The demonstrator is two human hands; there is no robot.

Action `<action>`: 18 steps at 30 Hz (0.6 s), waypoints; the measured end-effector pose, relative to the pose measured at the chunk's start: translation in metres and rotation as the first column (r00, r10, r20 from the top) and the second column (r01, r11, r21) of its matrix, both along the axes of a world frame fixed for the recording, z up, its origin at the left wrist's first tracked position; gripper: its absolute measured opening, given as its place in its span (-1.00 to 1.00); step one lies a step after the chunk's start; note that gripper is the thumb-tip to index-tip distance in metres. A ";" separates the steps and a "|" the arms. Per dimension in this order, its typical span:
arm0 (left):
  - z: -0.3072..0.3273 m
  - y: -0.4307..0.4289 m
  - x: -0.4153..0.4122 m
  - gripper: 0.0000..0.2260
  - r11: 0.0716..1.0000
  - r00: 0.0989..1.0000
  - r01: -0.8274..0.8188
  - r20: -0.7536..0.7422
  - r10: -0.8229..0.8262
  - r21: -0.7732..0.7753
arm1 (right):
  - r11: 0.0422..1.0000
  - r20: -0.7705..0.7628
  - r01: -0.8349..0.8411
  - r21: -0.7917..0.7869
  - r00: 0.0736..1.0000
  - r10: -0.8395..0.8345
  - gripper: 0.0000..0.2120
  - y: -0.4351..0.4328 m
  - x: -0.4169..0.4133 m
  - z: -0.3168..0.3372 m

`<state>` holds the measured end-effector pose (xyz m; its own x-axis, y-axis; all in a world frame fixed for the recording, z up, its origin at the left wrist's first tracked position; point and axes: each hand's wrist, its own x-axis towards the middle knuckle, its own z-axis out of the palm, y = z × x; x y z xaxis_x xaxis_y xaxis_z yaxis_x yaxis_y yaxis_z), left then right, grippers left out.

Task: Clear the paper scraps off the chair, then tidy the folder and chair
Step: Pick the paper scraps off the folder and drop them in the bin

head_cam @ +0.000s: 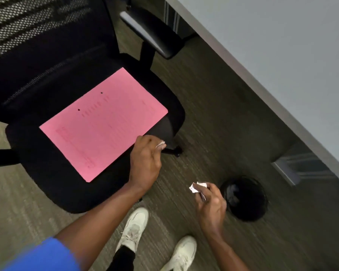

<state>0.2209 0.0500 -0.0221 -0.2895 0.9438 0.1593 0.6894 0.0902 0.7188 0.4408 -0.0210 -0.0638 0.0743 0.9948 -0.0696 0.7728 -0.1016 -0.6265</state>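
Note:
A pink folder (104, 124) lies flat and closed on the seat of a black office chair (47, 184). My left hand (145, 163) hovers at the seat's right front edge, beside the folder's corner, fingers closed on a small white paper scrap (160, 143). My right hand (211, 204) is out over the carpet to the right of the chair, pinching crumpled white paper scraps (197, 187). No loose scraps show on the seat.
A round black waste bin (245, 198) stands on the carpet just right of my right hand. A grey desk (282, 55) runs diagonally along the right, with a metal leg (286, 171). The chair's armrest (149, 32) points toward the desk. My white shoes (135, 227) are below.

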 end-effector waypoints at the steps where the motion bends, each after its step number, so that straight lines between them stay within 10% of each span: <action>1: -0.005 -0.003 0.019 -0.93 0.999 0.999 0.032 0.000 -0.032 -0.006 | 1.000 -0.009 0.015 -0.008 1.000 -0.016 -0.68 -0.004 0.010 -0.003; 18: -0.129 -0.040 0.302 -0.84 0.852 0.877 0.479 0.084 -0.473 -0.209 | 0.982 0.153 0.184 -0.054 0.973 -0.174 -0.80 -0.027 0.240 -0.102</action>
